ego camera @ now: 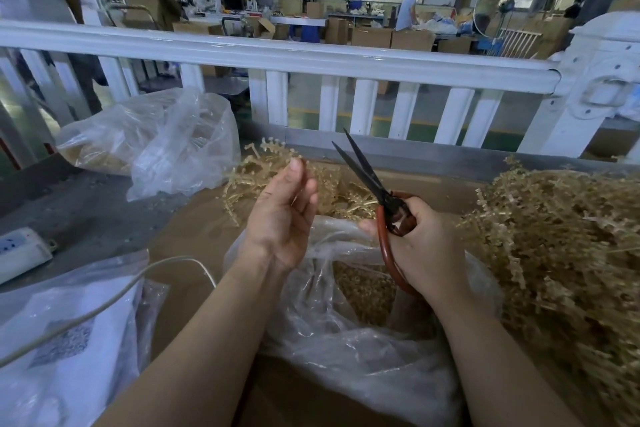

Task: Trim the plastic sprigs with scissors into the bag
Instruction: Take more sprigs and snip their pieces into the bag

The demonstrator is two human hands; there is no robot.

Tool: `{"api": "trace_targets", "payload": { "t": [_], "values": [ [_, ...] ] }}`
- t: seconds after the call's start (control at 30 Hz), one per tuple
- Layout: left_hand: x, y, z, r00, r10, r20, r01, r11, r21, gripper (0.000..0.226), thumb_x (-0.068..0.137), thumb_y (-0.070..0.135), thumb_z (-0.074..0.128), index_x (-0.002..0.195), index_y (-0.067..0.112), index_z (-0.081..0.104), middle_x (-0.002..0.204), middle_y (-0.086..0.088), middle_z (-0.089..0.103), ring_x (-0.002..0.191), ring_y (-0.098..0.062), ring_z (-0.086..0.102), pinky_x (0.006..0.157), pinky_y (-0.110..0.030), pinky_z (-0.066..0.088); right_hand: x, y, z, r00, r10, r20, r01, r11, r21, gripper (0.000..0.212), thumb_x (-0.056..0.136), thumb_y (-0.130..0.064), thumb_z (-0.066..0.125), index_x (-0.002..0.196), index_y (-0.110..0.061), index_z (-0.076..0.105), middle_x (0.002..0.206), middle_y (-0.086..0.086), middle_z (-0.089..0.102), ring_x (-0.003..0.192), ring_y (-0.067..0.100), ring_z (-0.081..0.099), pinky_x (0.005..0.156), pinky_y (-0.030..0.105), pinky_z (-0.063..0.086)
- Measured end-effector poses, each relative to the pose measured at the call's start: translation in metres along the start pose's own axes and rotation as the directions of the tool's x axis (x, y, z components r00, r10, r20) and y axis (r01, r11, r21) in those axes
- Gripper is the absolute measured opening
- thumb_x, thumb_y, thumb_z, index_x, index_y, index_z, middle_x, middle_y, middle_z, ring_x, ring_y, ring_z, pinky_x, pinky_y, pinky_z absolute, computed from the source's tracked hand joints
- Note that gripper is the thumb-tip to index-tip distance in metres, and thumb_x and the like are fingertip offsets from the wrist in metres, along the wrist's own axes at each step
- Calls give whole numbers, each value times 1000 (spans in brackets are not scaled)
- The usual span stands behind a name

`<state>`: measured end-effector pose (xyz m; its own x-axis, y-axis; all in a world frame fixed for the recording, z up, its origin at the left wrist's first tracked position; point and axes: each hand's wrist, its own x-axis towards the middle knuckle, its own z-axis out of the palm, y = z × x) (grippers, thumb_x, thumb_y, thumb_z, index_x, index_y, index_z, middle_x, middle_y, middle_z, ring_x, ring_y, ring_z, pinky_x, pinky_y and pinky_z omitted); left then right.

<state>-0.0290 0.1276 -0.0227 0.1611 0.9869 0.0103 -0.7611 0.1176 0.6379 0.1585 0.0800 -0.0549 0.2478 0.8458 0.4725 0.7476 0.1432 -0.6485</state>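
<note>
Sprigs (pixel 568 239): pale gold plastic, knobbly branches, heaped at bench right; a smaller tangle lies behind the hands. Right hand (pixel 426 246) fingers clenched through the red loops of the scissors (pixel 370 177), dark blades slightly parted, pointing up-left. Left hand (pixel 284 215) raised, palm up, fingers loosely curled; whether they pinch a thin piece, cannot tell. Clear bag (pixel 346 329) open below both hands, gold trimmings inside. Second bag (pixel 156 142) far left, gold pieces inside.
</note>
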Motion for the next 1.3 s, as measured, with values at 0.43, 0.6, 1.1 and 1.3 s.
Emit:
{"api": "trace_targets", "payload": {
  "t": [0.43,0.6,1.1,1.3],
  "values": [
    [-5,-8,10,990,32,136,-55,984,167,10,76,13,66,77,14,77,81,-1,74,73,-7,69,74,-18,57,1,-1,2,995,-86,51,91,991,-98,71,64,-89,50,100,-29,59,95,-15,67,90,9,63,74,26,52],
    [-6,-8,9,981,52,187,-100,961,257,16,79,12,63,73,17,76,78,0,72,71,-7,66,75,-19,57,2,0,2,995,-89,38,93,984,-151,72,64,-90,47,99,-29,58,95,-15,65,89,9,63,75,31,57],
    [-6,-4,8,977,82,194,-172,846,504,24,97,-1,50,87,8,70,76,-6,71,71,-12,66,76,-24,55,-1,-3,0,990,-141,-9,134,958,-255,62,69,-86,49,89,-27,55,85,-15,63,75,9,60,64,29,54],
    [-4,-2,7,975,105,198,-199,809,553,17,96,0,51,85,0,65,74,-8,68,71,-13,65,77,-25,54,-1,-4,-1,989,-149,-12,141,954,-266,59,70,-87,46,85,-30,53,78,-18,60,70,7,59,60,24,49]
  ]
}}
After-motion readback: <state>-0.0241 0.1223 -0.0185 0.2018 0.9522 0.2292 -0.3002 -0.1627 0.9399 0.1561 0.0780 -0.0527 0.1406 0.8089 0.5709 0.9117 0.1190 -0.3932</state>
